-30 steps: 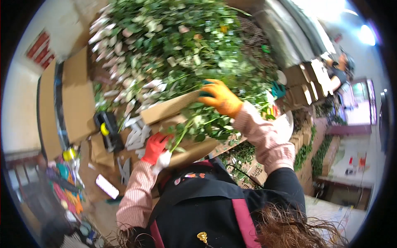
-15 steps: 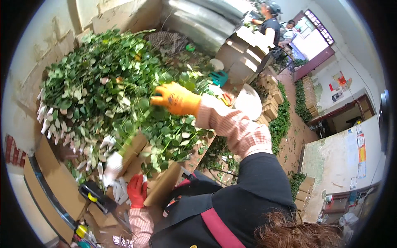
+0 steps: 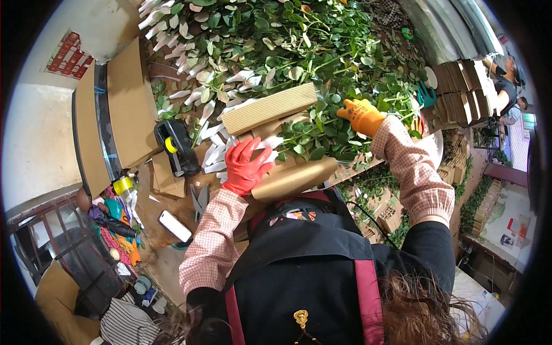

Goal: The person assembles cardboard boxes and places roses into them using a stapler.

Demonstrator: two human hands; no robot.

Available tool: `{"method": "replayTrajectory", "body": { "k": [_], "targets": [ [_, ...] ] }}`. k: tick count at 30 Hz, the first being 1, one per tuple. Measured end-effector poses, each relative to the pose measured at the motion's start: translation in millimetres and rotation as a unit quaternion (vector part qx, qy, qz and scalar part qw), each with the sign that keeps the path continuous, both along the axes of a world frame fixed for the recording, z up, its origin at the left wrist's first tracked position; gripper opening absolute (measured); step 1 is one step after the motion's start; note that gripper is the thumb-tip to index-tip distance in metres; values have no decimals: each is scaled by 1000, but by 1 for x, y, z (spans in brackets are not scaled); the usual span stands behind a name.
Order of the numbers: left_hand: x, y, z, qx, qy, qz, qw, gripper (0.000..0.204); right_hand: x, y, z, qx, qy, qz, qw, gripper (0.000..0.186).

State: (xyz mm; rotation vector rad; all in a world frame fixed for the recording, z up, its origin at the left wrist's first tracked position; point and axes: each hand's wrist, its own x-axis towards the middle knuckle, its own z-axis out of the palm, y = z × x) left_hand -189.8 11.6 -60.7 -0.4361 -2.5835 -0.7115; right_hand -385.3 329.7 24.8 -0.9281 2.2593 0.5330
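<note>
A small bunch of leafy flower stems [image 3: 299, 135] with white-netted buds [image 3: 271, 142] lies on an opened sheet of corrugated cardboard [image 3: 270, 109], whose near flap [image 3: 296, 179] curls up towards my body. My left hand [image 3: 247, 167], in a red glove, rests at the bud end of the bunch with its fingers apart, touching or close beside the netted heads. My right hand [image 3: 363, 117], in an orange glove, is over the leafy stem part to the right. Its fingers are curled together, and what is under them is hidden among leaves.
A big heap of leafy stems [image 3: 259, 34] covers the far side of the table. To the left are a black tape dispenser [image 3: 175, 148], loose white nets [image 3: 214, 152], scissors [image 3: 200, 201], a phone [image 3: 175, 226] and cardboard sheets [image 3: 131, 103]. Stacked cardboard [image 3: 466, 92] stands at right, people beyond.
The head view has swung left and down. My right hand has come back from over the heap to beside the cardboard. My left hand stays at the bud end, its fingers more spread.
</note>
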Motion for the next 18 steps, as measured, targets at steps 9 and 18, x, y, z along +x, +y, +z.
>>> {"method": "replayTrajectory", "body": {
  "k": [9, 18],
  "targets": [
    [-13, 0, 4, 68, -86, -97, 989, 34, 2, -22, 0, 69, 17, 78, 994, 41],
    [-13, -1, 5, 74, -109, -86, 988, 34, -70, -89, -9, -324, 265, 202, 885, 37]
  ]
}}
